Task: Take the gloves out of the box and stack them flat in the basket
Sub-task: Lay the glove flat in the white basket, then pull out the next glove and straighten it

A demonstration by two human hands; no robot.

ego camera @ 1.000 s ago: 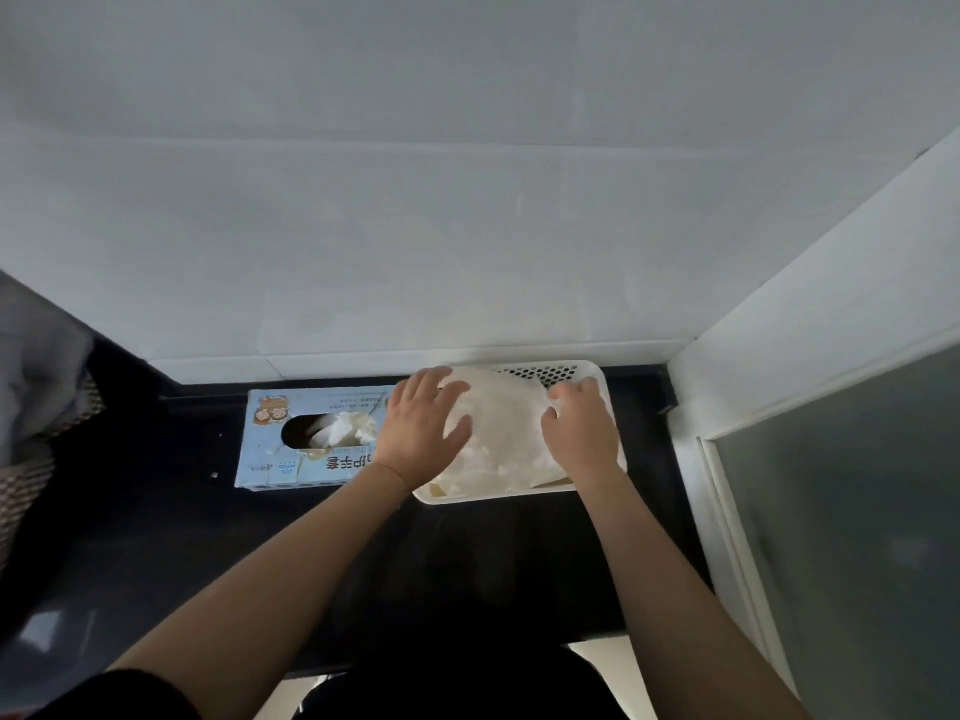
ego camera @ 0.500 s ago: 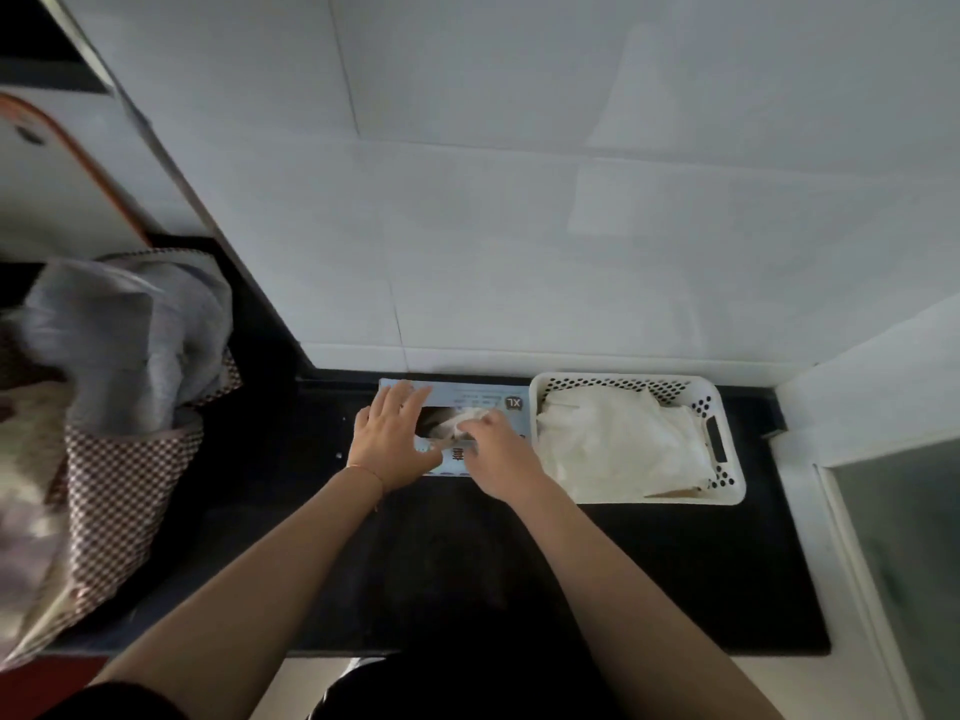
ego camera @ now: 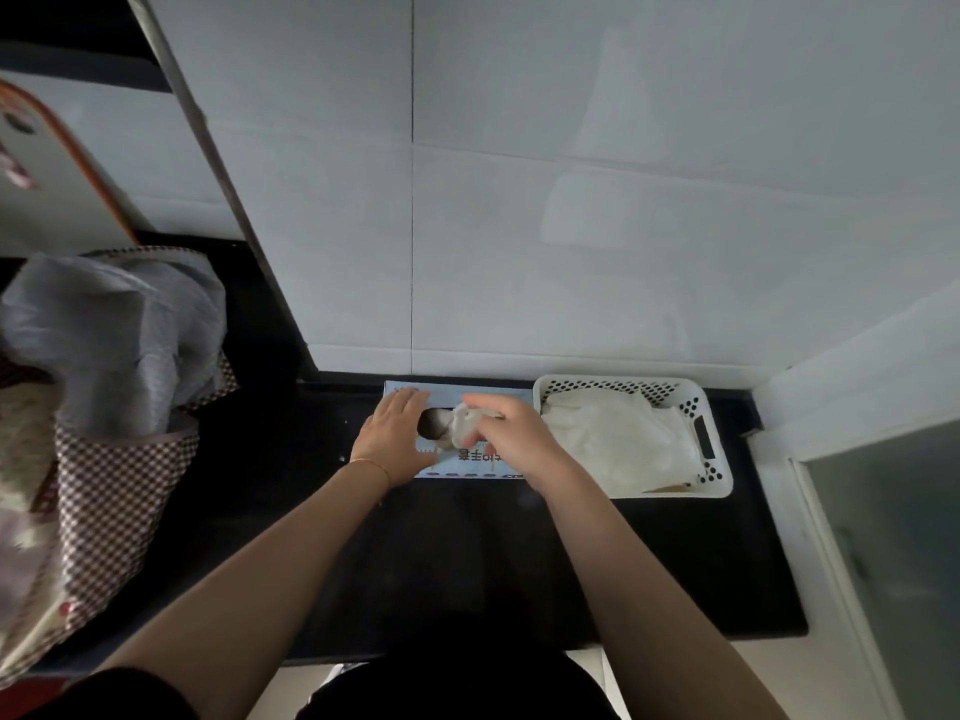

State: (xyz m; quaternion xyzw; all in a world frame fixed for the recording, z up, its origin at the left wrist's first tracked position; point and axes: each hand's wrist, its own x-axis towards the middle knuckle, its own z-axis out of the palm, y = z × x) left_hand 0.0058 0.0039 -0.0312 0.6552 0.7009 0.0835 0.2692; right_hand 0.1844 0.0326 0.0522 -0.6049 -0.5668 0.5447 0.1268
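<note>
left hand (ego camera: 392, 438): i have it laid flat on the left part of the glove box (ego camera: 475, 459), fingers straight and pressing down; my guess is it pins the light carton so it won't lift with the pull.
right hand (ego camera: 511, 439): fingers curled in a pinch around a crumpled plastic glove (ego camera: 462, 422) at the slot; nothing else in it.
plastic glove: bunched and translucent, partly out of the oval opening, the rest inside the box and hidden from me.
glove box: pale blue, lying flat on the dark counter (ego camera: 675, 563), its right end just beside the basket, which keeps the carry short.
basket (ego camera: 719, 480): white perforated plastic, against the back wall; a pile of gloves (ego camera: 618, 441) already lies inside, fairly flat, with some wrinkles.
step in hand: drawing the next glove free, as i judge it.
next: it will need spreading out before it goes on the pile, since it comes out crumpled.
risk: the film could drag a second glove out with it.
left edge: a checked bag (ego camera: 104, 459) with grey plastic stuffed in, well apart from the work.
</note>
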